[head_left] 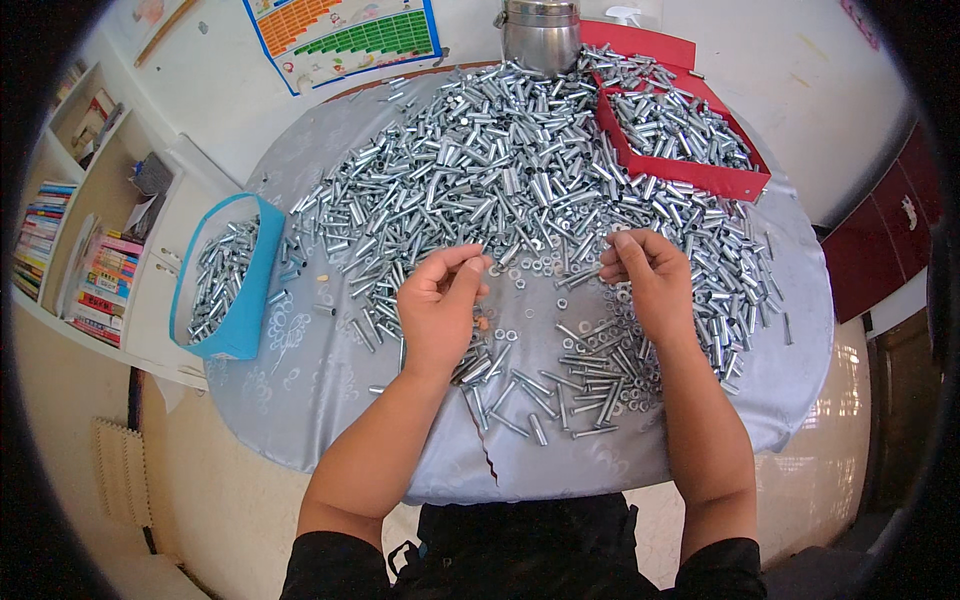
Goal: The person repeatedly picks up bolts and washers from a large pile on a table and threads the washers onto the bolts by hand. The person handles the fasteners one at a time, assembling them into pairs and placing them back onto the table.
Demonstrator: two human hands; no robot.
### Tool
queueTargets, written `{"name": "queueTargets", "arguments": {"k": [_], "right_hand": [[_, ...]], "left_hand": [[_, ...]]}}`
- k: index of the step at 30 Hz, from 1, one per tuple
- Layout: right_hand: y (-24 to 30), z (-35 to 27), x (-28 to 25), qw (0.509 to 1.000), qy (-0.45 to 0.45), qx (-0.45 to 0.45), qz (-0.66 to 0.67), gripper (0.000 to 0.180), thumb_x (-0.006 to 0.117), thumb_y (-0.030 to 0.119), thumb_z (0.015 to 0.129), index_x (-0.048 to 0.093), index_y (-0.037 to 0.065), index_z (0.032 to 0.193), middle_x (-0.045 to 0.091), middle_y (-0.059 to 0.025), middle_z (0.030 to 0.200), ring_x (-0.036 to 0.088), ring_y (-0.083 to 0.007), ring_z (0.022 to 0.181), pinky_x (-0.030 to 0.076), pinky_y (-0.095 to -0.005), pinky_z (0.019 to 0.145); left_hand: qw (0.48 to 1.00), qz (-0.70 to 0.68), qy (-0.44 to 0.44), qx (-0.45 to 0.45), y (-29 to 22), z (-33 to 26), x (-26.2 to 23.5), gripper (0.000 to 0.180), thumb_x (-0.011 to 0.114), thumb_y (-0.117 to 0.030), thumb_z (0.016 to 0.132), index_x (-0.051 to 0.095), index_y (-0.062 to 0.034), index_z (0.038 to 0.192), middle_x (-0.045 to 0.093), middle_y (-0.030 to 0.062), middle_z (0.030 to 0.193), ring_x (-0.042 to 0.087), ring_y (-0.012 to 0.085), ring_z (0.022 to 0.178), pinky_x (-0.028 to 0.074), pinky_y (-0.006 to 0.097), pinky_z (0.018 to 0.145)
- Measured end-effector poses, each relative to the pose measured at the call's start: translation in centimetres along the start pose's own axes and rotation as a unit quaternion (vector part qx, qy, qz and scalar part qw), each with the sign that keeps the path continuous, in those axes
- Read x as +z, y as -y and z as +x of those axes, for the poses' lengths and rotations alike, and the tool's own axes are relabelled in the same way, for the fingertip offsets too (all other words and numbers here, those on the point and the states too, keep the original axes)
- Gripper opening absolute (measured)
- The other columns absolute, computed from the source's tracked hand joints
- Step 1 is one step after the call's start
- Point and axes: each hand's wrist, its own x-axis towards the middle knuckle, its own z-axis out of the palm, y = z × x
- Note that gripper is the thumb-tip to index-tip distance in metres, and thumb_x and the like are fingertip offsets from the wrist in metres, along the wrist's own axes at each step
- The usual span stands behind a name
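A large heap of silver metal sleeves and bolts (470, 150) covers the far half of the table. My left hand (440, 310) is over the heap's near edge, thumb and fingers pinched together; whatever is between the tips is too small to make out. Across a gap, my right hand (655, 285) is also closed, its fingertips beside a silver bolt (578, 277); whether it grips that bolt I cannot tell. Loose nuts (540, 266) lie between the hands. Nearer me, below the right hand, is a smaller pile of bolts (605, 385) mixed with nuts and washers.
A blue fabric bin (240, 320) of metal parts stands at the left. At the far right is a red box (690, 176) full of them, next to a steel pot (540, 38). A shiny grey cloth (270, 400) covers the round table. Bookshelves (125, 205) stand beyond the left side.
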Motion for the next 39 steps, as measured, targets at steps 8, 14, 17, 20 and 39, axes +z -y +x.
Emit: {"name": "queueTargets", "arguments": {"k": [8,14,17,20,39], "right_hand": [[-0.9,0.1,-0.4,0.937,0.054,-0.185,-0.29,0.018,0.067,0.01,0.081,0.068,0.001,0.096,0.068,-0.0088,0.084,0.063,-0.0245,0.081,0.05,-0.0339,0.076],[-0.7,-0.5,-0.2,0.831,0.087,-0.247,-0.491,0.021,0.072,0.012,0.074,0.069,0.005,0.093,0.063,-0.0113,0.097,0.057,-0.0308,0.095,0.045,-0.0388,0.087],[-0.6,-0.7,-0.4,0.82,0.078,-0.238,-0.515,0.019,0.073,0.014,0.073,0.069,0.006,0.088,0.063,-0.0112,0.095,0.057,-0.0302,0.092,0.046,-0.0393,0.086],[-0.5,-0.6,-0.6,0.823,0.094,-0.224,-0.514,0.017,0.073,0.017,0.073,0.068,0.005,0.085,0.062,-0.0118,0.092,0.056,-0.0306,0.092,0.046,-0.0399,0.085],[1.9,-1.9,1.1,0.957,0.185,-0.046,-0.217,0.011,0.064,0.01,0.087,0.063,0.0,0.092,0.064,-0.0103,0.075,0.062,-0.0176,0.069,0.048,-0.0302,0.063]], "left_hand": [[0.999,-0.001,0.022,-0.042,-0.7,-0.4,0.5,0.015,0.06,-0.007,0.091,0.066,-0.0022,0.104,0.069,0.0053,0.091,0.058,0.0075,0.07,0.052,0.023,0.049],[0.998,0.003,0.038,-0.058,-0.3,-0.6,0.6,0.015,0.06,-0.008,0.091,0.067,-0.0037,0.104,0.069,0.0038,0.091,0.057,0.0068,0.07,0.05,0.021,0.051],[0.998,0.012,0.046,-0.045,0.0,-0.6,0.7,0.016,0.06,-0.009,0.091,0.067,-0.0041,0.105,0.069,0.0035,0.091,0.058,0.0066,0.069,0.049,0.02,0.052],[0.997,0.016,0.053,-0.045,0.2,-0.7,0.7,0.017,0.06,-0.01,0.091,0.067,-0.0046,0.105,0.07,0.0034,0.092,0.058,0.0065,0.069,0.048,0.02,0.052],[0.982,0.039,0.182,-0.046,-0.1,-1.1,1.0,0.024,0.066,-0.007,0.088,0.067,-0.0009,0.111,0.067,0.0019,0.086,0.057,0.0054,0.066,0.047,0.02,0.06]]}}
